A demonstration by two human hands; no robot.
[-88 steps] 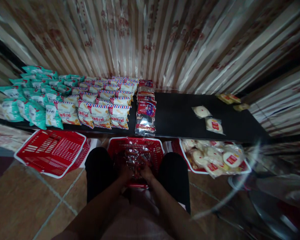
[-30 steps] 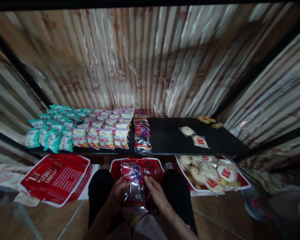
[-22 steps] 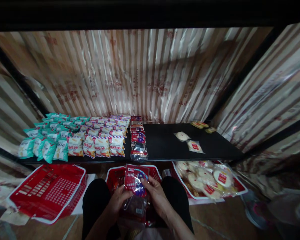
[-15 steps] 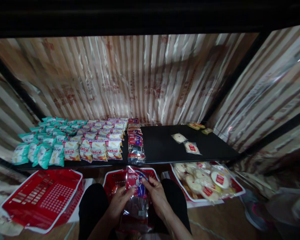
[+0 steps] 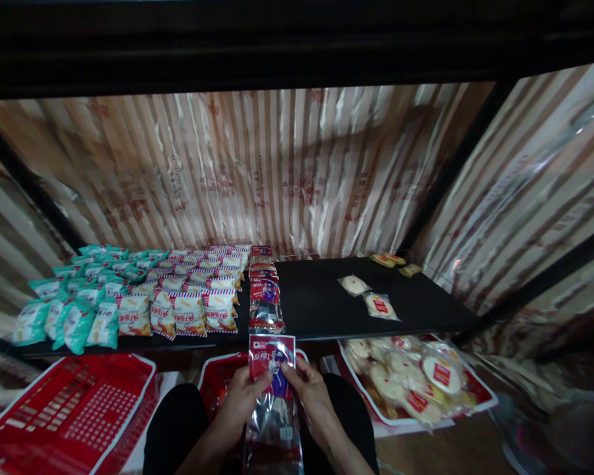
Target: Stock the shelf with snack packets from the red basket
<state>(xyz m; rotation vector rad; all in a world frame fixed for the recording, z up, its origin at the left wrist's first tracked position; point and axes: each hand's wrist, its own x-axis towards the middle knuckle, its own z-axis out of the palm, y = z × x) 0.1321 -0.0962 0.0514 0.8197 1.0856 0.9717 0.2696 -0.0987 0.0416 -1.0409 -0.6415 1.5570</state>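
Observation:
Between my knees I hold a red and clear snack packet by its two sides. My left hand grips its left edge, thumb on the front. My right hand pinches the right edge the same way. More of the packet's kind may lie behind it; I cannot tell. Beneath my hands, partly hidden, is a red basket with a white rim. Straight ahead on the black shelf, a row of matching red packets stands front to back.
Left of that row are several white shrimp-snack bags and teal bags. Two round white packaged cakes and small yellow packets lie on the right. A red basket sits low left; another basket, full of cakes, is low right.
My hands have come up out of the middle basket with the packet and now hold it upright nearer the shelf's front edge. The view has tilted up, showing the dark beam above.

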